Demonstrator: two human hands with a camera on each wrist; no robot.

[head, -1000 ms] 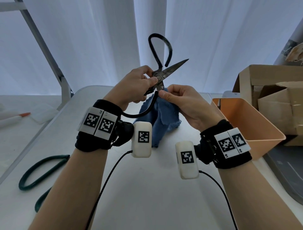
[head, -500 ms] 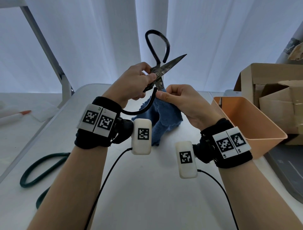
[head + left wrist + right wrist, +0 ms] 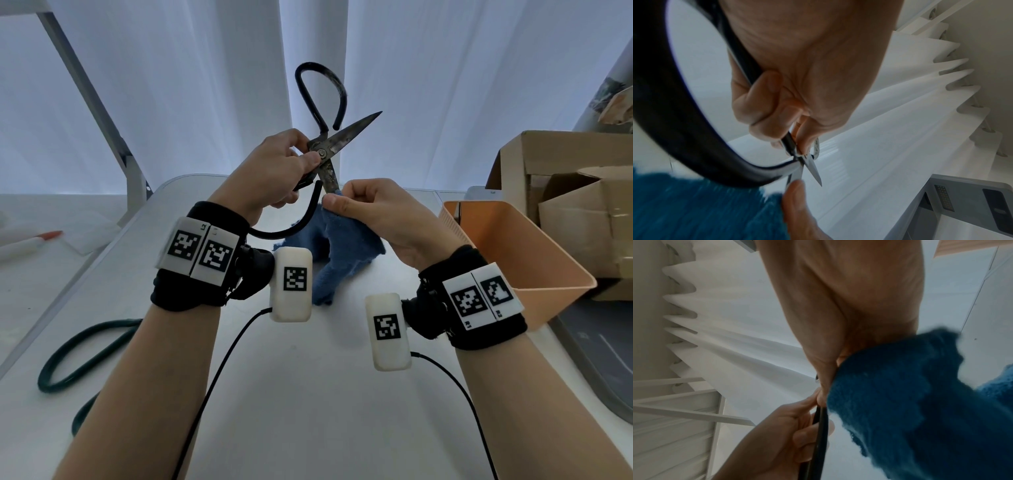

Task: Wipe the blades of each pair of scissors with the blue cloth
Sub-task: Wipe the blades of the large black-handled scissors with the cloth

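White surface (image 3: 308,394) below, curtained backdrop beyond. Nearest, at the left edge: green-handled scissors (image 3: 68,370), flat on the surface, apparently not yet in hand. Further in, both wrists raised above the surface, forearms angled inward. Right hand (image 3: 387,219) curled, thumb and forefinger pinching the blue cloth (image 3: 346,246) round the tip of the lower blade of the black-handled scissors (image 3: 325,150), the rest of the cloth hanging down to the surface. Left hand (image 3: 274,171) higher and slightly beyond, fingers (image 3: 764,104) clamped on the scissors at the pivot and the shank of one handle, blades spread apart, upper blade pointing up and right, bare and uncovered. Probable risks: a slip of the thin pinch off the tip, leaving skin against the edge; blades swinging together if the left hold at the pivot loosens, catching the right thumb (image 3: 795,199) near the crossing; the rusty, spotted metal snagging the loops of the cloth; the exposed upper point catching a stray move. Farther right: an orange bin (image 3: 513,260), then cardboard boxes (image 3: 565,205).
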